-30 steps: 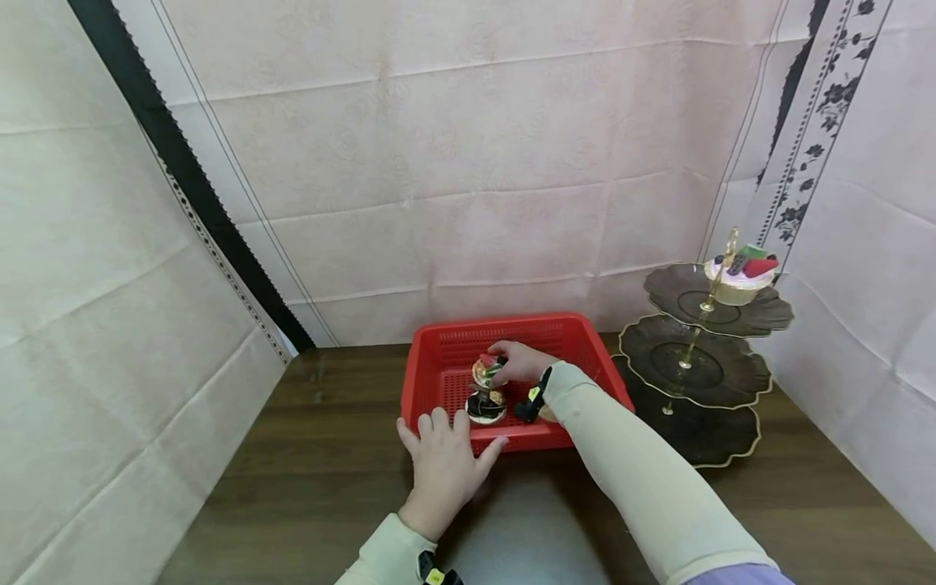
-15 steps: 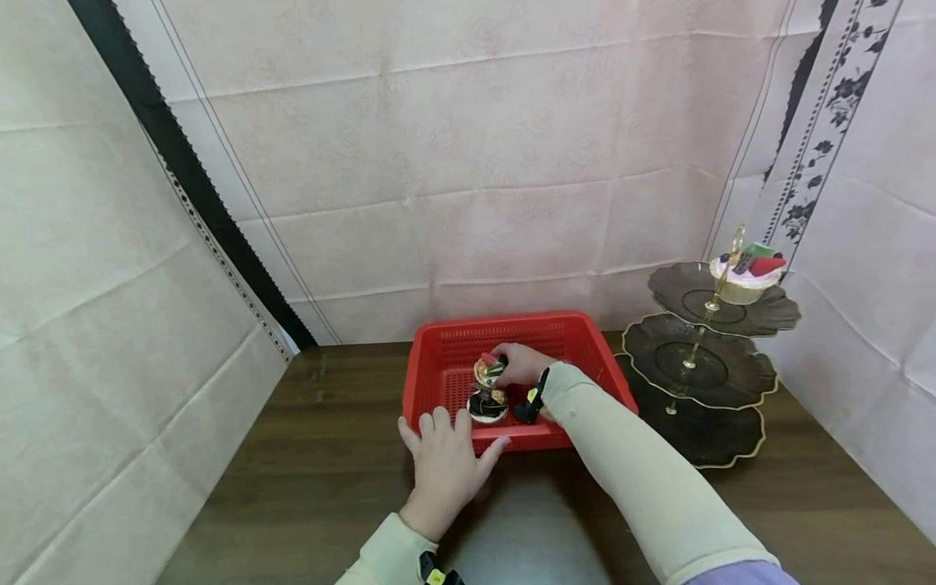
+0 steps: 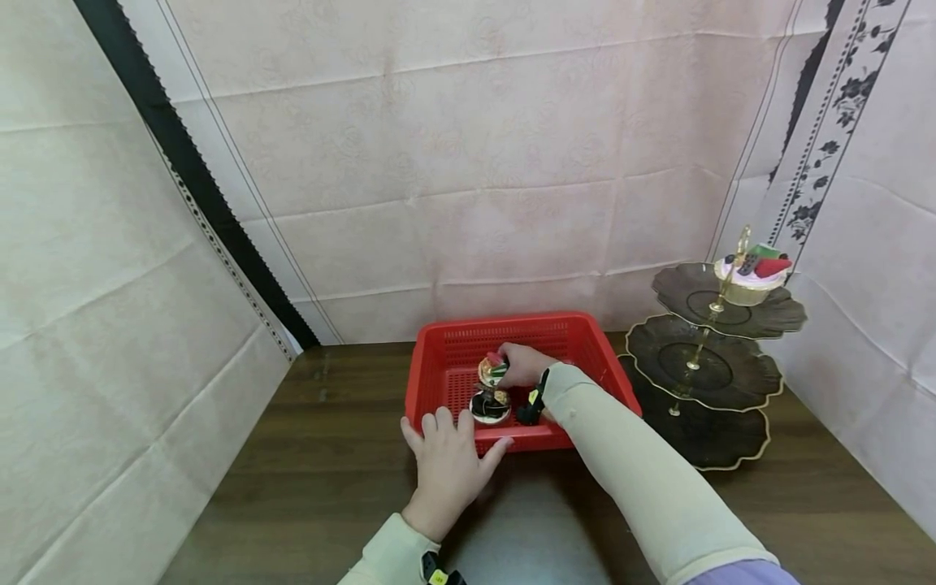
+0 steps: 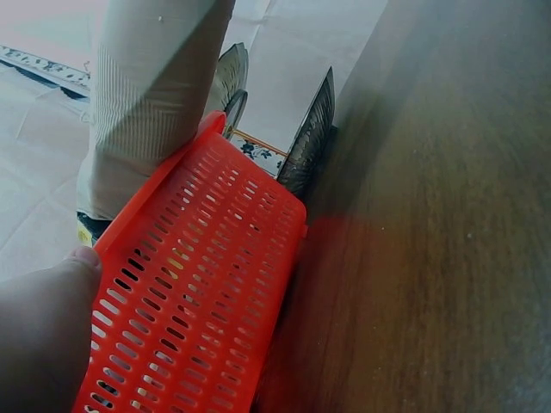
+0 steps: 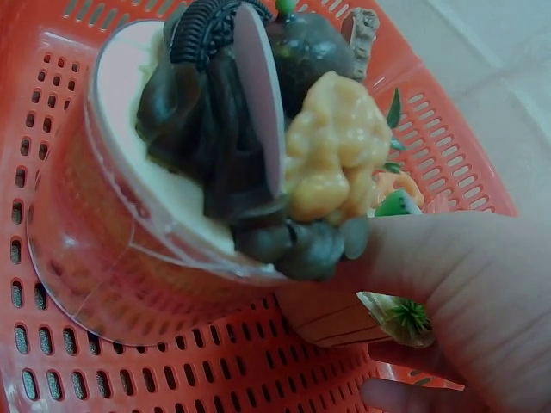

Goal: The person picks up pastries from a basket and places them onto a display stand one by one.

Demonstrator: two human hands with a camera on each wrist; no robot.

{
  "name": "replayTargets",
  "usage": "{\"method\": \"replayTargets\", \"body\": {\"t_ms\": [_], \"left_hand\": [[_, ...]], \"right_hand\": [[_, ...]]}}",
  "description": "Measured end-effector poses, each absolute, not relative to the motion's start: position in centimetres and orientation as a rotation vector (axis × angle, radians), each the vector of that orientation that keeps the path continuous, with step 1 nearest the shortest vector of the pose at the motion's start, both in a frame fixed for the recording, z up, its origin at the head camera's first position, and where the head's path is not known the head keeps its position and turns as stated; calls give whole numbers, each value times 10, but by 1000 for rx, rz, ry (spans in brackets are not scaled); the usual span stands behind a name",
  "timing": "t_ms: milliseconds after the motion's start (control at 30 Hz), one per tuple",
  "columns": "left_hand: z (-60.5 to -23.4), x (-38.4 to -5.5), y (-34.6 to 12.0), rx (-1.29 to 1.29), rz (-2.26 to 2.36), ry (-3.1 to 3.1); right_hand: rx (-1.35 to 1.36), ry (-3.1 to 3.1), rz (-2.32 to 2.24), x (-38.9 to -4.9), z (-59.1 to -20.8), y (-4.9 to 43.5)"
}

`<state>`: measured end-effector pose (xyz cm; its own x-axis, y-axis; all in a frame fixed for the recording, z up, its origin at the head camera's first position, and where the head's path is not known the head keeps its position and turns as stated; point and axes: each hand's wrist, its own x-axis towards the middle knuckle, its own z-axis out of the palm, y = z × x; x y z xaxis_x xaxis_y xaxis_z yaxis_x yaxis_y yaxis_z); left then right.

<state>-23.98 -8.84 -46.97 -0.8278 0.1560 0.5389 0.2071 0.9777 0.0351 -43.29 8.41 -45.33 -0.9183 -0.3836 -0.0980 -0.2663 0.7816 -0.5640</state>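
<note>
In the head view my right hand (image 3: 525,366) reaches into the red plastic basket (image 3: 431,366) and grips a fruit-topped cupcake (image 3: 490,371) from its right side. In the right wrist view, the thumb (image 5: 413,258) crosses that cupcake's side, and its far side is hidden. A chocolate-topped cupcake (image 5: 224,146) with a cookie and nuts stands just in front, in a clear cup. My left hand (image 3: 444,467) rests on the basket's front rim, fingers spread and straight. Its thumb (image 4: 73,275) touches the rim in the left wrist view.
To the right of the basket stands a three-tier dark tray stand (image 3: 698,366) with gold edges. A berry-topped cupcake (image 3: 751,276) sits on its top tier. Pale cloth hangings (image 3: 512,179) close off the back and sides of the wooden table (image 3: 307,471).
The right hand's fingers have drawn in around the fruit-topped cupcake. The left hand keeps its place on the rim. The head view has shifted slightly.
</note>
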Motion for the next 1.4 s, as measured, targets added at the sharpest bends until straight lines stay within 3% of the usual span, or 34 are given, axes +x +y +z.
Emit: {"method": "replayTargets", "body": {"t_ms": [500, 1400], "left_hand": [[-470, -239, -85, -253, -113, -2588], [-473, -238, -86, -228, -127, -2601]], "right_hand": [[-443, 2741, -1005, -425, -433, 103], [-463, 2989, -968, -352, -326, 167]]}}
